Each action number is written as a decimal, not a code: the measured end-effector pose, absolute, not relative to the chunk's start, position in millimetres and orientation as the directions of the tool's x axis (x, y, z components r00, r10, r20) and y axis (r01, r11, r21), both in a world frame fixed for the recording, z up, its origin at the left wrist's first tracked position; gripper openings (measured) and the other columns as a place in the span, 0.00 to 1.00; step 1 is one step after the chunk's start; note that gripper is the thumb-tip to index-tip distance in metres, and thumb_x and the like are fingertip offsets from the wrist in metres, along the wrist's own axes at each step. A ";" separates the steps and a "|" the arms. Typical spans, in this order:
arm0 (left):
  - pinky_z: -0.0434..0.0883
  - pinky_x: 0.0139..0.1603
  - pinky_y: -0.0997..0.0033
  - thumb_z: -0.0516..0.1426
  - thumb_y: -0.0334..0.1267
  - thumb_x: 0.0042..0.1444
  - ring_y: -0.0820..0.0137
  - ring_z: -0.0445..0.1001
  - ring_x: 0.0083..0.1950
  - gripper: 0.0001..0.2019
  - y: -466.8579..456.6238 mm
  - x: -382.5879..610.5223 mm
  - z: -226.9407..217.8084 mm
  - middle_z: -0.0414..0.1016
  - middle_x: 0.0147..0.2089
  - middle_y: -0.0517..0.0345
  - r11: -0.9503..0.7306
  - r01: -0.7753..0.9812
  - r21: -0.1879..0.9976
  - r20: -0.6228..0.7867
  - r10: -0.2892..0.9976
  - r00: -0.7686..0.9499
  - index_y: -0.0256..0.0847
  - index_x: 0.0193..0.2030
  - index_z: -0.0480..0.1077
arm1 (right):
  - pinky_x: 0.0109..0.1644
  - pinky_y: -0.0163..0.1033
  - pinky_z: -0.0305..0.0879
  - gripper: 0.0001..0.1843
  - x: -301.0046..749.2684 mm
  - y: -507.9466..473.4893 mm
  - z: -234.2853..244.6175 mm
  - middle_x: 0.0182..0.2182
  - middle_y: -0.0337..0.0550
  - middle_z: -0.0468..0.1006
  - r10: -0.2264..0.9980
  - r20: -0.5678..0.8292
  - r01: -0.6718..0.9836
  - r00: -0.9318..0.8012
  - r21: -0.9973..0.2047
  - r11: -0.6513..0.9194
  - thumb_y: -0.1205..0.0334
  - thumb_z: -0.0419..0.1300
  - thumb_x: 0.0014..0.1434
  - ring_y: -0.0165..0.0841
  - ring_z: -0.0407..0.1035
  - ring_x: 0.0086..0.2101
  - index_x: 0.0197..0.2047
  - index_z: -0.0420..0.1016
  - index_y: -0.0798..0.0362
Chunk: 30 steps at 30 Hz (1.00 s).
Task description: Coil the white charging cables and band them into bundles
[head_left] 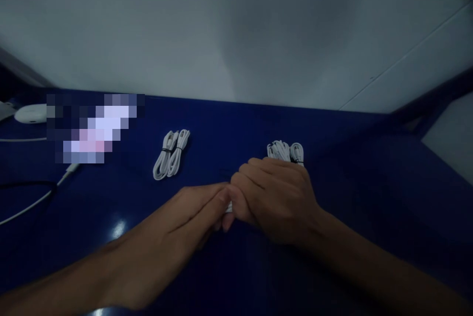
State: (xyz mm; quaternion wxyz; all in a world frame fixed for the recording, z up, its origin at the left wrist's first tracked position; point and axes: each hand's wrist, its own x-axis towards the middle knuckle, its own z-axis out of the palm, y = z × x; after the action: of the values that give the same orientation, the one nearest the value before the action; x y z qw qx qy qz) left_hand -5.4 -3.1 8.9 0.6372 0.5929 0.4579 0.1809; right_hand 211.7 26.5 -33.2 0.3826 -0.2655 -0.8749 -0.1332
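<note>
White on glossy deep blue

From the view's centre, the tabletop [221, 124] is deep blue and glossy, with a whitish glare [118, 228] at eight o'clock; at nine, the coiled cables [173, 158] are white with black ties [166, 150]; at three, further cable coils [281, 151] are white, also tied in black; at six, the visible sliver of held cable [229, 206] is white; farther out at nine, a pixelated patch [96, 131] mixes lavender, pink and dark navy, near a white rounded device [31, 113]; towards eight, one white cord [37, 203], one black cord [25, 182]; at twelve, the wall [148, 25] is cool grey, darker at one.
</note>
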 end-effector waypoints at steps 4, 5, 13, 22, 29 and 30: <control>0.74 0.38 0.67 0.54 0.63 0.78 0.63 0.73 0.39 0.25 -6.8 -5.6 6.9 0.78 0.39 0.55 0.252 0.345 0.904 -0.397 0.792 0.463 0.50 0.44 0.84 | 0.24 0.38 0.54 0.29 214.7 28.6 -34.4 0.19 0.32 0.69 0.362 0.731 0.538 -0.579 0.009 0.843 0.71 0.51 0.82 0.26 0.59 0.19 0.25 0.69 0.51; 0.74 0.38 0.67 0.54 0.64 0.78 0.63 0.73 0.39 0.26 -5.7 -6.2 6.8 0.78 0.39 0.55 0.272 0.348 0.897 -0.419 0.774 0.475 0.49 0.44 0.85 | 0.24 0.38 0.54 0.30 215.3 28.5 -33.6 0.19 0.32 0.69 0.347 0.728 0.524 -0.591 0.020 0.851 0.71 0.50 0.82 0.25 0.58 0.19 0.25 0.69 0.52; 0.72 0.37 0.64 0.56 0.61 0.78 0.64 0.66 0.36 0.24 4.0 -4.9 2.5 0.68 0.35 0.58 0.445 0.173 0.879 -0.439 0.612 0.658 0.45 0.37 0.71 | 0.25 0.41 0.58 0.29 213.7 29.1 -31.3 0.20 0.35 0.70 0.260 0.748 0.526 -0.611 0.138 0.839 0.69 0.54 0.83 0.28 0.61 0.20 0.25 0.71 0.51; 0.61 0.34 0.68 0.56 0.54 0.82 0.70 0.55 0.33 0.20 1.1 -6.3 4.7 0.61 0.34 0.64 0.472 0.080 0.878 -0.382 0.590 0.711 0.44 0.39 0.69 | 0.25 0.42 0.57 0.23 220.1 28.0 -27.0 0.21 0.35 0.70 0.123 0.795 0.521 -0.594 0.263 0.812 0.65 0.65 0.79 0.29 0.66 0.22 0.28 0.76 0.51; 0.69 0.36 0.68 0.55 0.58 0.81 0.68 0.64 0.35 0.23 4.5 -9.7 9.2 0.66 0.36 0.60 0.464 0.139 0.875 -0.403 0.537 0.741 0.44 0.45 0.80 | 0.24 0.42 0.60 0.32 221.2 28.1 -17.9 0.17 0.34 0.69 0.098 0.777 0.498 -0.622 0.296 0.815 0.68 0.51 0.83 0.28 0.61 0.18 0.23 0.70 0.49; 0.70 0.36 0.68 0.55 0.59 0.81 0.67 0.64 0.35 0.23 4.3 -9.7 11.1 0.66 0.36 0.59 0.467 0.150 0.871 -0.408 0.522 0.749 0.44 0.44 0.79 | 0.25 0.42 0.60 0.32 221.8 27.1 -15.7 0.17 0.35 0.70 0.118 0.757 0.489 -0.643 0.288 0.824 0.68 0.51 0.83 0.28 0.62 0.19 0.23 0.71 0.49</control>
State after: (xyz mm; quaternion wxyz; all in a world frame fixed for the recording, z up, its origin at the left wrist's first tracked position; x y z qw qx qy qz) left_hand -9.7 4.3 11.1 0.7886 0.5026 0.3341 0.1179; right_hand 221.8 27.1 -15.7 0.3852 -0.1736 -0.8737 -0.2411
